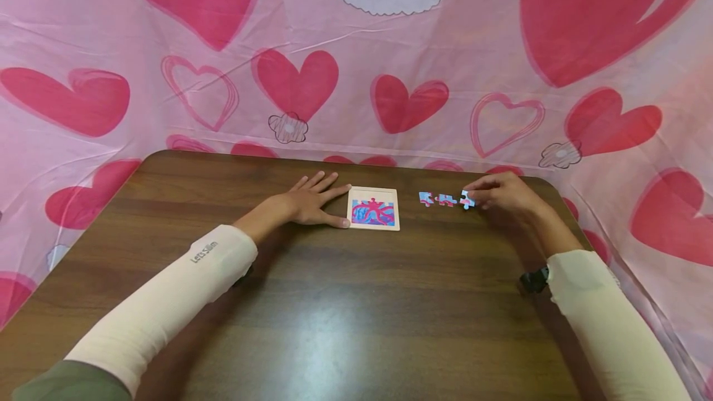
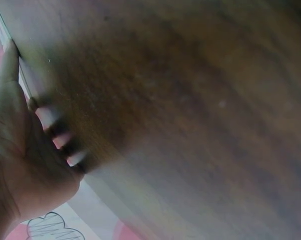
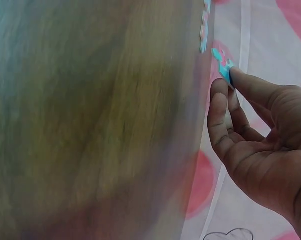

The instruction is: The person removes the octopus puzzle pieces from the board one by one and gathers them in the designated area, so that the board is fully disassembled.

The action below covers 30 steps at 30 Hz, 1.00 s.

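Observation:
A square wooden puzzle frame [image 1: 374,226] lies on the table, its lower part filled with a pink octopus picture on blue and its upper strip bare wood. My left hand [image 1: 311,202] rests beside it with fingers spread, thumb and index finger touching its left edge. To the right lie two loose puzzle pieces, one [image 1: 426,198] nearer the frame and another [image 1: 446,200] beside it. My right hand [image 1: 504,194] pinches a third blue and pink piece [image 1: 466,200] between thumb and fingers; in the right wrist view this piece [image 3: 224,70] looks raised off the table.
The brown wooden table [image 1: 345,302] extends towards me. Behind it and at both sides hangs a pink cloth [image 1: 351,122] with red hearts, close to the table's far edge.

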### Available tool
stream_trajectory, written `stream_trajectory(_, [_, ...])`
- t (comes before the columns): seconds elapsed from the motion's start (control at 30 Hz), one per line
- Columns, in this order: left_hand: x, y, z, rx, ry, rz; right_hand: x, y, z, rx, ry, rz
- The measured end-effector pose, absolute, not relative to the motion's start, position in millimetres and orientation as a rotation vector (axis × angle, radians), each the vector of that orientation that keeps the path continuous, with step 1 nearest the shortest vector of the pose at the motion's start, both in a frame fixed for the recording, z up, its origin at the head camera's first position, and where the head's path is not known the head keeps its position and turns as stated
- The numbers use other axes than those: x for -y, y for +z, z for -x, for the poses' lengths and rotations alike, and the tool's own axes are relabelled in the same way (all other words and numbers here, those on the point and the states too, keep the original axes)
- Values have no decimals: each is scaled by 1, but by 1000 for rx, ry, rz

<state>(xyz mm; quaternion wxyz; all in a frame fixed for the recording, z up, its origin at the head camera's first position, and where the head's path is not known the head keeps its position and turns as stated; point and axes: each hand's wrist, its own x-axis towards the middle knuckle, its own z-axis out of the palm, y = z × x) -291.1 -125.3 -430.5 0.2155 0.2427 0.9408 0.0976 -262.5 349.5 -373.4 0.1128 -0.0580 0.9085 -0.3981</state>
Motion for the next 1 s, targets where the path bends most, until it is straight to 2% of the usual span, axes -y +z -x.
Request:
stream_trajectory(0.3, [125, -429, 290, -2605, 273, -672, -360, -378, 270, -2662, -1108, 174])
stream_trajectory(1.0, [127, -428, 287, -2605, 294, -692, -352, -383, 279, -2714, -940, 166])
